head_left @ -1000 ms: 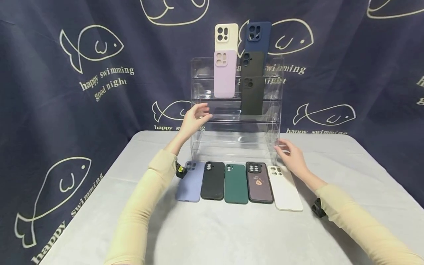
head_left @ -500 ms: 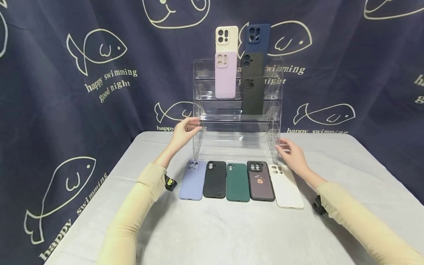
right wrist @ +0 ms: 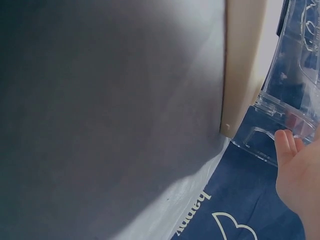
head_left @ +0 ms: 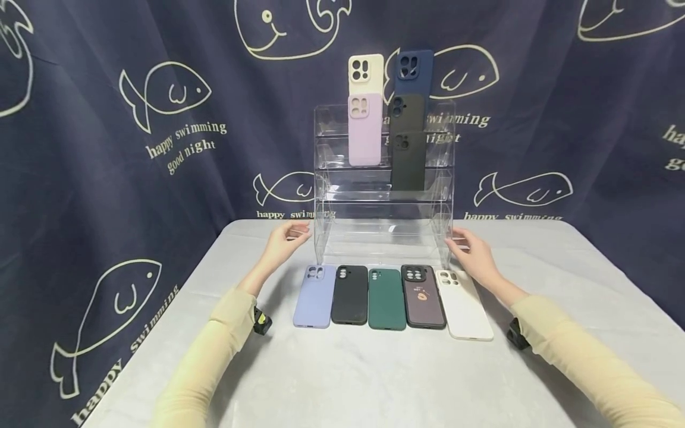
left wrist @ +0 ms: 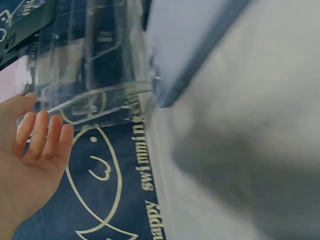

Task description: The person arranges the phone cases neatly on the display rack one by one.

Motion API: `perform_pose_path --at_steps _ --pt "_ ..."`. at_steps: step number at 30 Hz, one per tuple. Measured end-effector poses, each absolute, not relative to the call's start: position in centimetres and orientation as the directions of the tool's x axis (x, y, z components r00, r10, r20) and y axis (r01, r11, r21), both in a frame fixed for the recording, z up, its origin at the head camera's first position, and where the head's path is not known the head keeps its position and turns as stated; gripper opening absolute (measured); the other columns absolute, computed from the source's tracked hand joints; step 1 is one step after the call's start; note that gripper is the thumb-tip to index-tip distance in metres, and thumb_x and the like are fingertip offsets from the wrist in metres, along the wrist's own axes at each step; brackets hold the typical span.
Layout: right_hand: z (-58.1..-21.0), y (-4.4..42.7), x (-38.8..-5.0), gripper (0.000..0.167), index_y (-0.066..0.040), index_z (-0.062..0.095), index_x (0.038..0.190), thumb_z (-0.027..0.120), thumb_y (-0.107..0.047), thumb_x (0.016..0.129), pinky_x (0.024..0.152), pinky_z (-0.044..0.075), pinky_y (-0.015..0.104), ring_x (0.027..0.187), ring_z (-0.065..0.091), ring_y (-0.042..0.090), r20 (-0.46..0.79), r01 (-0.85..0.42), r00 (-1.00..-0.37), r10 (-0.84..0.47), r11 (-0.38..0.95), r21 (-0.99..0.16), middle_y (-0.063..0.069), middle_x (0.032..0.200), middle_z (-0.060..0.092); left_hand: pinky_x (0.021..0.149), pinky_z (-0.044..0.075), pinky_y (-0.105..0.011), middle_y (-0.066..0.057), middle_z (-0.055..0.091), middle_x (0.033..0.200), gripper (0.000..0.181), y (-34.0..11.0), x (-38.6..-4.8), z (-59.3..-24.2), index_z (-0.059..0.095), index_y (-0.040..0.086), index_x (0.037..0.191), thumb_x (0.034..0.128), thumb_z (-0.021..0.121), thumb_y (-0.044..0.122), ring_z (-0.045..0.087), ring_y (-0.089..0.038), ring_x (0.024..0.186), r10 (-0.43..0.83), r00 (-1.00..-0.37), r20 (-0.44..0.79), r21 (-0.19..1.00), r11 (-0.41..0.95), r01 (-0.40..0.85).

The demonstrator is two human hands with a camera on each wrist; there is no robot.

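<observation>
A clear tiered phone-case display rack [head_left: 385, 241] stands at the back of the table. My right hand [head_left: 473, 252] holds its lower right side wall, thumb in front and fingers behind. Just left of the rack's left wall, my left hand [head_left: 283, 244] has relaxed fingers, with nothing between them; whether it touches the wall is unclear. On the upper tiers, a cream case [head_left: 366, 76] stands behind a lilac case [head_left: 365, 137]. Right of them are a navy case [head_left: 420, 74] and two black cases, one [head_left: 409, 116] behind the other [head_left: 409, 166].
A row of phone cases lies before the rack: periwinkle [head_left: 314, 300], black [head_left: 350, 297], green [head_left: 387, 303], dark purple with black edges [head_left: 425, 303] and white [head_left: 464, 309]. The grey-covered table [head_left: 385, 380] meets a navy fish-print curtain [head_left: 176, 160] behind.
My left hand has moved down and left, from before the middle tier to beside the rack's lower left wall. My right hand has stayed at the right wall. The head view has tilted slightly up.
</observation>
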State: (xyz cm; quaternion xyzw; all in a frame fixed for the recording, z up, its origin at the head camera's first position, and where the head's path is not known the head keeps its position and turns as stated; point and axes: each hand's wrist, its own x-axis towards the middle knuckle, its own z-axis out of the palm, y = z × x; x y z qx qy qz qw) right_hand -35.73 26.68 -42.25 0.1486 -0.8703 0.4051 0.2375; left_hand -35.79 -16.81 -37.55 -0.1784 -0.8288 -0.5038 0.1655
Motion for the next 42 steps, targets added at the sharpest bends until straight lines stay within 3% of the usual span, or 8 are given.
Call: perform_pose_path --at_steps 7,20,28,42 --pt "-42.7 26.5 -35.7 0.045 0.006 0.048 0.128 0.055 -0.023 0.095 0.089 0.052 0.052 0.103 0.060 0.042 0.517 -0.442 -0.853 -0.069 0.622 -0.646 0.028 0.123 0.056 0.080 0.058 -0.040 -0.026 0.067 0.099 0.027 -18.1 -35.0 -39.3 0.062 -0.007 0.109 0.0840 0.066 0.001 0.065 -0.037 0.087 0.133 -0.867 0.481 0.727 0.492 0.479" --pt "-42.5 26.6 -35.7 0.045 0.006 0.049 0.128 0.056 -0.023 0.095 0.089 0.052 0.051 0.103 0.060 0.041 0.520 -0.438 -0.852 -0.059 0.624 -0.647 0.028 0.123 0.056 0.080 0.058 -0.041 -0.024 0.067 0.098 0.025 -20.0 -35.1 -41.0 0.062 -0.009 0.107 0.0846 0.065 0.002 0.066 -0.034 0.086 0.235 -0.870 0.433 0.656 0.580 0.483" --pt "-42.2 26.6 -35.6 0.044 0.006 0.049 0.127 0.056 -0.023 0.095 0.088 0.051 0.051 0.103 0.060 0.041 0.518 -0.439 -0.853 -0.063 0.621 -0.649 0.028 0.122 0.057 0.074 0.058 -0.035 -0.015 0.069 0.095 0.018 -19.6 -35.2 -41.8 0.066 -0.003 0.100 0.0849 0.066 0.006 0.065 -0.025 0.080 0.338 -0.805 0.487 0.481 0.666 0.570" --pt "-42.0 26.5 -35.4 0.044 0.007 0.050 0.126 0.056 -0.022 0.095 0.088 0.051 0.050 0.103 0.060 0.041 0.517 -0.434 -0.854 -0.058 0.628 -0.646 0.027 0.122 0.057 0.085 0.057 -0.035 -0.020 0.066 0.105 0.028 -19.3 -35.3 -43.1 0.061 -0.006 0.111 0.0861 0.065 0.007 0.066 -0.031 0.093 0.442 -0.853 0.277 0.581 0.630 0.515"
